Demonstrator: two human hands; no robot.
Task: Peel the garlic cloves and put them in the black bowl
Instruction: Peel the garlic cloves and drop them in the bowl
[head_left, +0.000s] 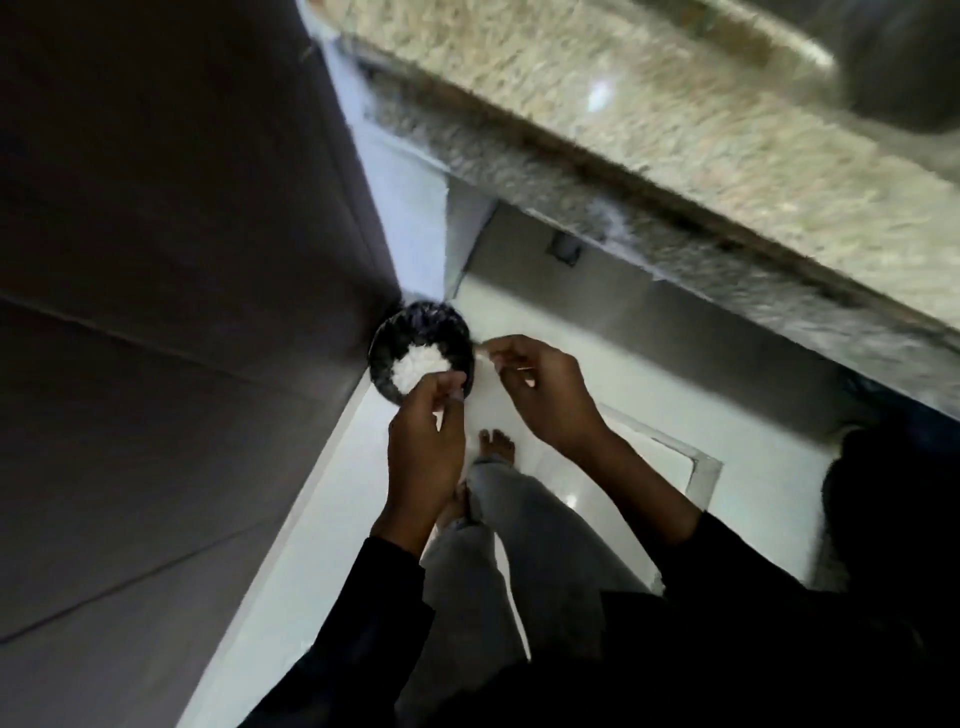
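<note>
A black round container (439, 325) stands on the floor in the corner by the dark cabinet, with a heap of white bits (418, 366) inside it. Whether it is the black bowl is unclear. My left hand (426, 441) hovers over its near rim, fingers curled, and pinches a small white garlic piece (439, 415); motion blur hides whether this is a clove or skin. My right hand (545, 395) is just right of the container. Its fingertips pinch a thin pale strip of garlic skin (485, 347).
A speckled stone counter (649, 135) juts out overhead on the right, its edge running diagonally. A dark cabinet wall (182, 312) fills the left. Below are the white tiled floor (322, 545), my grey trouser legs and bare feet (496, 441), and a dark shape (883, 493) at right.
</note>
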